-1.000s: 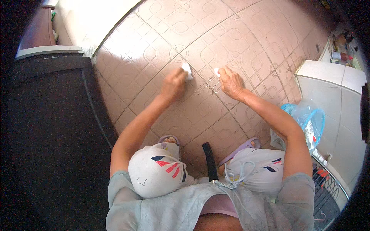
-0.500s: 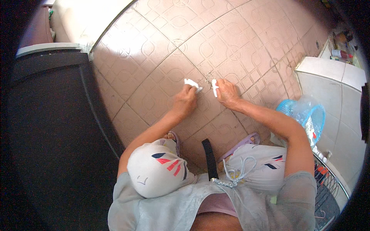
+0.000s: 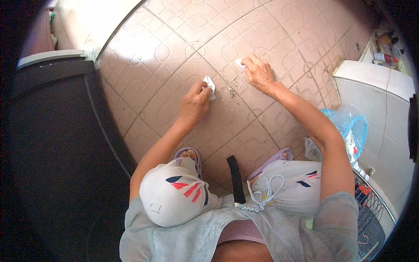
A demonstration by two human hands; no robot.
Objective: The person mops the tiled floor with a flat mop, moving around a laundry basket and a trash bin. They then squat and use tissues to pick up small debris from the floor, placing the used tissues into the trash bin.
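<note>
My left hand (image 3: 196, 100) pinches a crumpled white tissue (image 3: 209, 87) close to the tiled floor (image 3: 174, 56). Farther out and to the right, my right hand (image 3: 258, 74) has its fingers closed on a smaller white tissue (image 3: 240, 63), mostly covered by the fingers. Between the two hands lies a scatter of small pale and dark crumbs (image 3: 232, 88) on the tiles. Neither tissue touches the middle of that scatter.
A dark panel-like surface (image 3: 56, 153) fills the left side. On the right stand a blue plastic basket (image 3: 358, 131) with a clear bag, a white-tiled ledge (image 3: 366, 87) and a wire rack (image 3: 371, 209). My slippered feet (image 3: 192, 157) are below my hands.
My right hand has moved forward, away from the crumbs, with its tissue. My left hand has shifted slightly left and forward. The crumbs are now more spread out and more of them show.
</note>
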